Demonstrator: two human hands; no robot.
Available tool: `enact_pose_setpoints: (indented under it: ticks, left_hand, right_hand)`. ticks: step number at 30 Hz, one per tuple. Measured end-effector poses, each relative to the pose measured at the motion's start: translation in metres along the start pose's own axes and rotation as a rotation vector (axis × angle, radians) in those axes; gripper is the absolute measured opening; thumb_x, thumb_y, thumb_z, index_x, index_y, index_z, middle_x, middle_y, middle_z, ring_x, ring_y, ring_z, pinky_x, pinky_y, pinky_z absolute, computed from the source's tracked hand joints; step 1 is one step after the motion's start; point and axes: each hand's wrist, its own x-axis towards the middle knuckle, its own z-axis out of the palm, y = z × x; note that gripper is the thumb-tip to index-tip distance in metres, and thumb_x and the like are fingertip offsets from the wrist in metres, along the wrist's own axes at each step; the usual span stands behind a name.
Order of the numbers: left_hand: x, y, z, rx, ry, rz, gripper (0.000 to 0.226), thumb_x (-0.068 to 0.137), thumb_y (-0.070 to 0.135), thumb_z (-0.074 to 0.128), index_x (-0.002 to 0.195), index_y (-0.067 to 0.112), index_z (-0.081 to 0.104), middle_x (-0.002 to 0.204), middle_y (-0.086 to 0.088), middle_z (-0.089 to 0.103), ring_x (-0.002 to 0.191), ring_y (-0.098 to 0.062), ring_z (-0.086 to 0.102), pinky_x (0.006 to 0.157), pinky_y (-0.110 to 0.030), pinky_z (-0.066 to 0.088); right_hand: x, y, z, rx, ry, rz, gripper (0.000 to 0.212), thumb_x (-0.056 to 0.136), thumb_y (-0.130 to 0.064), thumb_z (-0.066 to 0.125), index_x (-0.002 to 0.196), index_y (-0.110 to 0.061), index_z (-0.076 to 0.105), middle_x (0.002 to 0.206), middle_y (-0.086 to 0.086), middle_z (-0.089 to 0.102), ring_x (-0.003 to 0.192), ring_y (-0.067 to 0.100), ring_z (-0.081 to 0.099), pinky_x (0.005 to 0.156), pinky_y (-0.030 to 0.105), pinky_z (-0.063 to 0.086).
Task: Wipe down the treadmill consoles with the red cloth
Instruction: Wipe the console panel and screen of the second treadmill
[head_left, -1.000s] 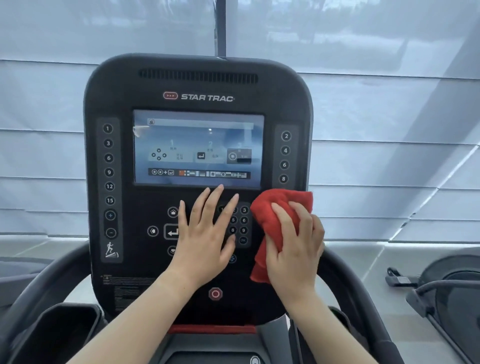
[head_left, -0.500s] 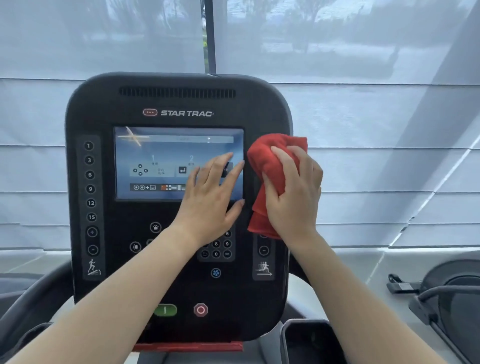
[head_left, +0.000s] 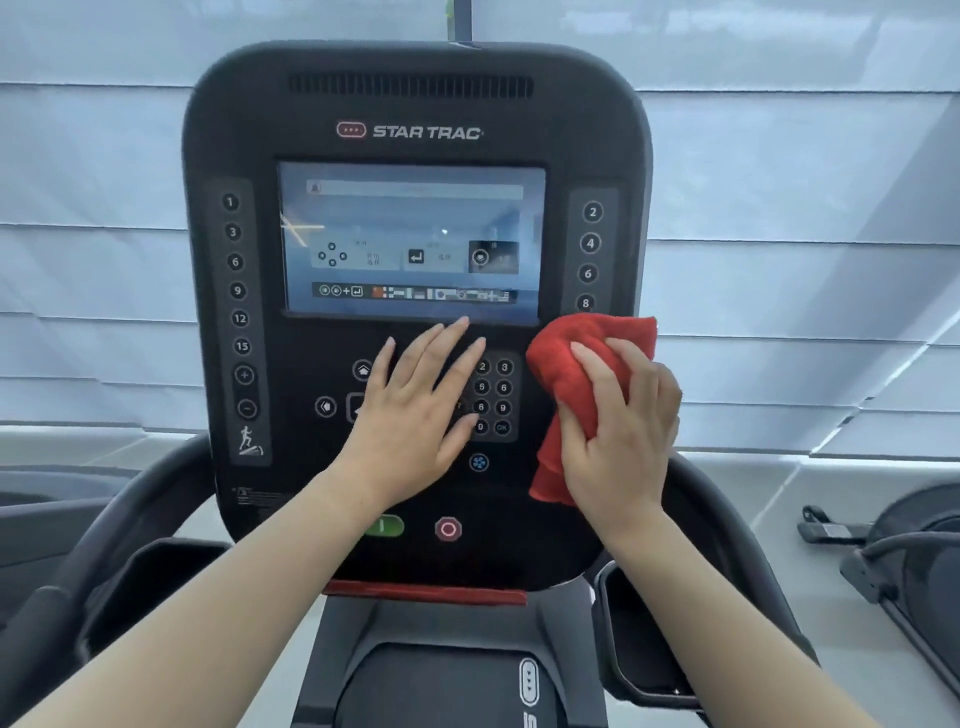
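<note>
The left hand (head_left: 415, 415) lies flat, fingers spread, on the treadmill console (head_left: 415, 322) keypad below the screen (head_left: 410, 241). The right hand (head_left: 618, 431) grips the bunched red cloth (head_left: 563, 374) against the console's right edge.

Carrier: treadmill console (head_left: 260, 135), black, upright, centre of frame. Lit screen (head_left: 410, 228) in its upper middle. Directly on it:
- left hand (head_left: 415, 415), flat below the screen, fingers straight, partly covering the number keypad (head_left: 493, 397)
- red cloth (head_left: 561, 374), bunched against the right edge at centre right, gripped by the right hand (head_left: 623, 441)
</note>
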Motion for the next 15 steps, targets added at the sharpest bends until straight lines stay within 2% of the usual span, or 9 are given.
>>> enact_pose_setpoints:
  ticks: [3,7,15]
  left_hand:
    - [-0.03,-0.013,0.003,0.002,-0.015,-0.047,0.064,0.085,0.039,0.045,0.143,0.015,0.029,0.152,-0.007,0.023,0.136,-0.024,0.025,0.109,-0.051,0.024]
    - [-0.067,-0.029,0.007,0.02,-0.044,-0.075,0.072,0.081,0.032,0.063,0.143,0.014,0.031,0.151,-0.009,0.026,0.135,-0.026,0.028,0.108,-0.05,0.026]
    - [-0.126,-0.061,0.008,0.0,-0.14,-0.173,0.077,0.078,0.029,0.065,0.144,0.013,0.029,0.152,-0.009,0.023,0.135,-0.026,0.027,0.104,-0.051,0.034]
  right_hand:
    - [-0.028,-0.009,0.008,-0.064,-0.063,-0.07,0.045,0.081,-0.026,0.059,0.126,-0.028,0.052,0.133,0.0,0.041,0.119,0.031,0.036,0.087,0.046,0.037]
    - [-0.066,-0.028,0.026,-0.124,-0.149,-0.148,0.047,0.079,-0.025,0.063,0.124,-0.03,0.051,0.132,0.0,0.042,0.118,0.031,0.037,0.081,0.049,0.042]
    - [-0.062,-0.066,0.048,-0.086,-0.157,-0.126,0.043,0.082,-0.026,0.06,0.124,-0.029,0.051,0.133,0.001,0.041,0.12,0.032,0.034,0.081,0.052,0.041]
